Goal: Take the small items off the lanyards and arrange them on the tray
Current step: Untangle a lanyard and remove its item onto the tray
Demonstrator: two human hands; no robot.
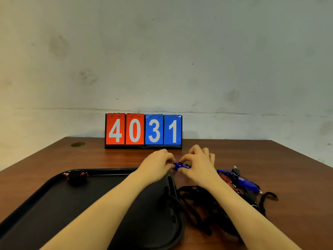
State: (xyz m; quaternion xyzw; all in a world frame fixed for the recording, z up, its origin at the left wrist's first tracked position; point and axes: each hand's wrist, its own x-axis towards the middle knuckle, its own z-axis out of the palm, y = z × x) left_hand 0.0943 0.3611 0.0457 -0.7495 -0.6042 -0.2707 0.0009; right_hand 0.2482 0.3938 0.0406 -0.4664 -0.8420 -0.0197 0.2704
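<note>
A small blue item (179, 166) is held just past the far right corner of the black tray (54, 199). My right hand (198, 163) pinches its right side. My left hand (158, 163) pinches the metal ring at its left end. A dark item with red parts (77, 176) lies in the tray's far left corner. A tangle of black lanyards (203, 208) lies to the right of the tray, partly under my right forearm. More blue and red items (246, 183) are clipped among them at the right.
A flip scoreboard (143, 130) reading 4031 stands at the back of the brown wooden table (270, 159), against a pale wall. One lanyard strap hangs over the tray's right rim.
</note>
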